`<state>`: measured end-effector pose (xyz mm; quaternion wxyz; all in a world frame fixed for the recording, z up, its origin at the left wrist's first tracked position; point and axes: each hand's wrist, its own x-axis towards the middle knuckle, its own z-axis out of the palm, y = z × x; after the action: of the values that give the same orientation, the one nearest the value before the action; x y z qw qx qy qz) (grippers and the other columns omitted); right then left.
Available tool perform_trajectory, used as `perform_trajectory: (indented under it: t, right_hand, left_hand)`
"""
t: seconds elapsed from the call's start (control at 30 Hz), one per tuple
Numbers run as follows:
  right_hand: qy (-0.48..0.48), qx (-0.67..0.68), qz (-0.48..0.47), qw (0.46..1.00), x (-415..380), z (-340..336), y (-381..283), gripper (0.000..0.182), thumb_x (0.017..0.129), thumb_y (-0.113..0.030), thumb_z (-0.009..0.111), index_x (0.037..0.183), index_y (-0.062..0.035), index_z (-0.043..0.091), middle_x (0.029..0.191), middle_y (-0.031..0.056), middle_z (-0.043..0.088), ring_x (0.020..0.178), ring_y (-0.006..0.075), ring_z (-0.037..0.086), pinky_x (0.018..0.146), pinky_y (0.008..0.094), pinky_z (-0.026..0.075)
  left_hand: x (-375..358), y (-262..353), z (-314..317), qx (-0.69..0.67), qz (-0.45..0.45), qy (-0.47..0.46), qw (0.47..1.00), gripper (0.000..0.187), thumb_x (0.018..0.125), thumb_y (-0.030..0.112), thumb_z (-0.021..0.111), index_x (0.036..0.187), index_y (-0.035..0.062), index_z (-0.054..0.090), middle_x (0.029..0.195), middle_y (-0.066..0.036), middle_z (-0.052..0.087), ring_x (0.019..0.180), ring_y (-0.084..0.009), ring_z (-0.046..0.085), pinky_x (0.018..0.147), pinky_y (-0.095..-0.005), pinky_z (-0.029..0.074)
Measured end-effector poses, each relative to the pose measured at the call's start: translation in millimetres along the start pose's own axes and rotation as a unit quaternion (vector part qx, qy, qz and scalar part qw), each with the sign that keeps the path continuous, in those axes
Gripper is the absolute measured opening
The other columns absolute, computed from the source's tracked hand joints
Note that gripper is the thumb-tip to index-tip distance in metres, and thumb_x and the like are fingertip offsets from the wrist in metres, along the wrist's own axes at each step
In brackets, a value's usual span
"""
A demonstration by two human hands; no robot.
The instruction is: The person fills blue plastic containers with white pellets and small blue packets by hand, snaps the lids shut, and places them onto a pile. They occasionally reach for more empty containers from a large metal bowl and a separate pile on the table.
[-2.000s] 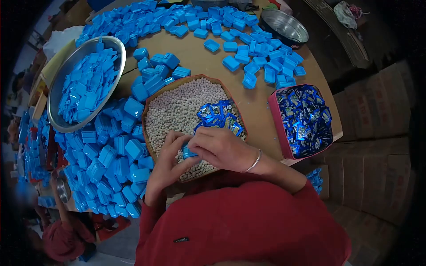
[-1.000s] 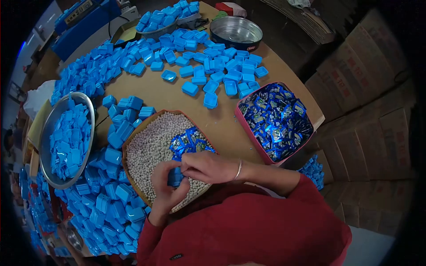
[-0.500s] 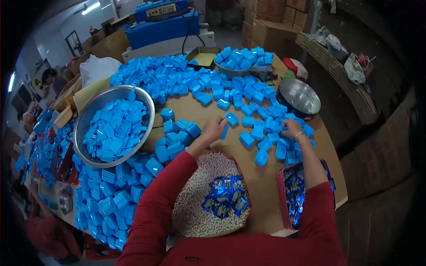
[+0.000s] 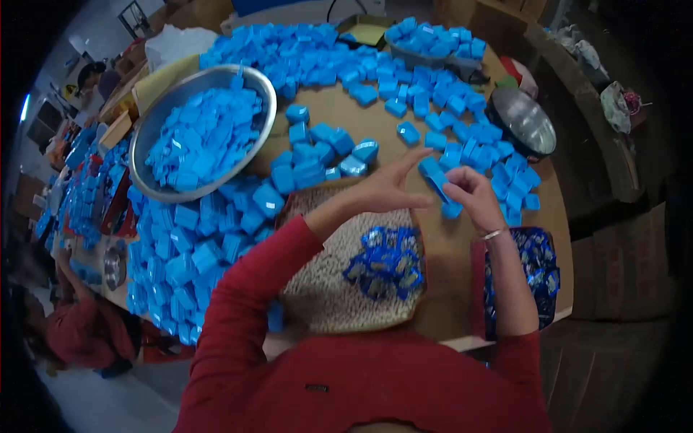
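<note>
My right hand (image 4: 474,196) pinches a small blue plastic box (image 4: 435,177) between thumb and fingers above the right part of the table. Facing it, my left hand (image 4: 393,186) is open, thumb and fingers spread, with nothing in it. Below my left hand sits a tray of small pale beads (image 4: 317,270), with blue foil packets (image 4: 388,263) heaped on the beads. Loose blue boxes (image 4: 516,180) lie scattered to the right of my right hand. Beyond my left hand is a group of blue boxes that look closed (image 4: 310,172).
A metal basin (image 4: 268,137) of flat blue pieces stands at left above a large pile of blue boxes (image 4: 184,252). Foil packets fill a pink-edged container (image 4: 478,289) under my right forearm. A round metal bowl (image 4: 523,119) stands at right. Another person (image 4: 83,328) works at far left.
My left hand has let go of a blue piece and opened. My right hand has come left from the scattered boxes with a blue box. The view has tilted down.
</note>
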<state>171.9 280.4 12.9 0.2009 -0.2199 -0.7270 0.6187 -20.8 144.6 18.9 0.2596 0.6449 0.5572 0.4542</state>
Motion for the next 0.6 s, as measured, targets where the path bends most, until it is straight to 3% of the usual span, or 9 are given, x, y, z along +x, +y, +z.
perform_trajectory:
  t: [0.03,0.1,0.17,0.2,0.27,0.3,0.4,0.5,0.6]
  right_hand:
    - [-0.040,0.054,0.009,0.998,-11,28,-3,0.024,0.085,-0.017,0.069,0.102,-0.0014,0.061,0.095,0.0006,0.063,0.084,0.0065,0.058,0.069,0.0220,0.047]
    - [-0.047,0.177,0.079,0.980,-32,76,-14,0.023,0.089,-0.019,0.064,0.104,-0.0016,0.061,0.096,0.0005,0.063,0.086,0.0064,0.057,0.070,0.0221,0.047]
    - [-0.084,0.136,0.039,0.986,-43,110,0,0.029,0.090,-0.025,0.062,0.107,-0.0018,0.060,0.096,0.0016,0.063,0.088,0.0080,0.058,0.073,0.0244,0.047]
    - [-0.101,-0.013,-0.015,0.995,-51,125,6,0.029,0.088,-0.023,0.063,0.109,-0.0027,0.060,0.097,0.0072,0.064,0.090,0.0173,0.062,0.078,0.0307,0.049]
    - [-0.172,-0.166,-0.160,0.958,-70,161,14,0.031,0.084,-0.019,0.064,0.110,-0.0035,0.059,0.105,0.0135,0.062,0.095,0.0282,0.061,0.083,0.0370,0.049]
    - [-0.220,-0.204,-0.176,0.938,-79,181,17,0.034,0.078,-0.016,0.066,0.110,-0.0046,0.060,0.114,0.0162,0.058,0.103,0.0337,0.056,0.089,0.0403,0.047]
    - [-0.268,-0.308,-0.325,0.853,-93,234,28,0.038,0.070,-0.017,0.070,0.106,-0.0065,0.061,0.117,0.0151,0.054,0.110,0.0351,0.050,0.092,0.0427,0.044]
    - [-0.346,-0.365,-0.243,0.829,-100,242,19,0.041,0.071,-0.014,0.069,0.110,-0.0066,0.058,0.117,0.0158,0.053,0.110,0.0353,0.049,0.090,0.0411,0.046]
    - [-0.367,-0.368,-0.219,0.826,-106,219,24,0.026,0.070,-0.010,0.067,0.094,-0.0055,0.060,0.107,0.0133,0.053,0.102,0.0340,0.051,0.083,0.0419,0.048]
  left_hand:
    - [-16,15,6,-0.192,-0.092,-0.079,0.974,0.062,0.083,0.016,0.069,0.136,0.0008,0.041,0.126,-0.012,0.052,0.108,-0.0159,0.055,0.087,-0.0294,0.048]
    - [-54,27,5,-0.155,-0.064,-0.020,0.986,0.035,0.087,0.012,0.064,0.120,0.0005,0.055,0.101,-0.006,0.061,0.092,-0.0082,0.055,0.078,-0.0254,0.048]
    - [-98,41,-18,0.000,-0.137,0.060,0.989,0.014,0.091,0.016,0.059,0.097,0.0040,0.065,0.079,0.001,0.060,0.069,-0.0040,0.053,0.057,-0.0205,0.043]
    - [-122,47,-29,-0.011,-0.146,0.108,0.983,0.015,0.091,0.016,0.059,0.099,0.0052,0.064,0.079,0.001,0.061,0.067,-0.0037,0.055,0.053,-0.0191,0.043]
    - [-173,46,-46,-0.153,-0.272,0.219,0.925,0.017,0.091,0.017,0.058,0.103,0.0065,0.063,0.086,0.000,0.064,0.073,-0.0053,0.059,0.054,-0.0188,0.045]
    - [-192,52,-50,-0.178,-0.299,0.249,0.904,0.018,0.092,0.018,0.057,0.105,0.0070,0.062,0.091,-0.002,0.064,0.076,-0.0064,0.060,0.056,-0.0192,0.046]
    - [-237,65,-42,-0.248,-0.340,0.303,0.855,0.021,0.094,0.020,0.054,0.108,0.0066,0.061,0.099,-0.002,0.063,0.082,-0.0083,0.061,0.060,-0.0204,0.049]
    - [-266,70,-28,-0.307,-0.329,0.308,0.838,0.021,0.093,0.020,0.055,0.109,0.0063,0.060,0.102,-0.003,0.064,0.088,-0.0104,0.062,0.069,-0.0236,0.052]
    - [-272,78,-17,-0.288,-0.346,0.284,0.847,0.021,0.093,0.019,0.055,0.109,0.0060,0.060,0.103,-0.004,0.063,0.089,-0.0108,0.062,0.073,-0.0254,0.052]
